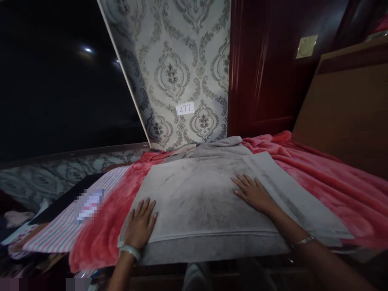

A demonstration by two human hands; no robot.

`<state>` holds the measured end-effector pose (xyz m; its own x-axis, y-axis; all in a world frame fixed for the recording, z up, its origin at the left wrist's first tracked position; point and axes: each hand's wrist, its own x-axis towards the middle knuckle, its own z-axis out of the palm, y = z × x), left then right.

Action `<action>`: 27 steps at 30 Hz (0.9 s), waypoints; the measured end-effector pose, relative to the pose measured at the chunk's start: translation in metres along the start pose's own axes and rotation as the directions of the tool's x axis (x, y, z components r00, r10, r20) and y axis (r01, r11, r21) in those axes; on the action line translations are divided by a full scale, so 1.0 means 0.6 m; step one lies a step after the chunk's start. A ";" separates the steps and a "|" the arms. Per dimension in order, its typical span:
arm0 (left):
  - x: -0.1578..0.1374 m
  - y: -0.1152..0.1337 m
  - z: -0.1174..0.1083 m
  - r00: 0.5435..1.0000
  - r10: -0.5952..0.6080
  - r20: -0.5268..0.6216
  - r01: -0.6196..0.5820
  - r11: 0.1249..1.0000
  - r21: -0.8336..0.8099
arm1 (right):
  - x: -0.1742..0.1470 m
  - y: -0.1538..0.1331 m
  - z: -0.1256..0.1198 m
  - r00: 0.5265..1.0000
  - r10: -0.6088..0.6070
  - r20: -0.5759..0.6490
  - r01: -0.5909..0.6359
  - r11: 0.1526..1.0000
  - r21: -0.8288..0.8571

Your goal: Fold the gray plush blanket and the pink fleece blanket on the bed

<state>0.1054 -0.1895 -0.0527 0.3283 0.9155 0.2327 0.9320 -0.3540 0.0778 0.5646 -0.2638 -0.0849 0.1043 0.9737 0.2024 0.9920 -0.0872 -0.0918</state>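
Note:
A folded grey plush cloth, perhaps a blanket or towel, lies spread flat in front of me. My left hand rests palm down on its left edge, fingers stretched out. On the upper right part of the cloth lies my right hand, flat with the fingers spread. Neither hand grasps anything. Beneath the cloth is a red plush blanket, which shows on both sides. The cloth's right side has a layered, lighter strip, and its far end is bunched up.
A striped cloth lies at the left, beside the red blanket. Behind stand a dark screen and a patterned wall with a paper label reading 277. A brown board leans at the right by a dark red door panel.

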 end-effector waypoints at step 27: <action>-0.169 0.041 -0.037 0.680 -0.561 0.473 0.162 -0.514 -0.842 | 0.001 0.022 0.025 1.000 0.010 0.009 -0.010 1.000 -0.013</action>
<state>0.0918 -0.2956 -0.0529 -0.2270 0.9111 -0.3439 -0.5557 0.1688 0.8140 0.5766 -0.2613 -0.1005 0.1135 0.9747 0.1926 0.9917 -0.0994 -0.0812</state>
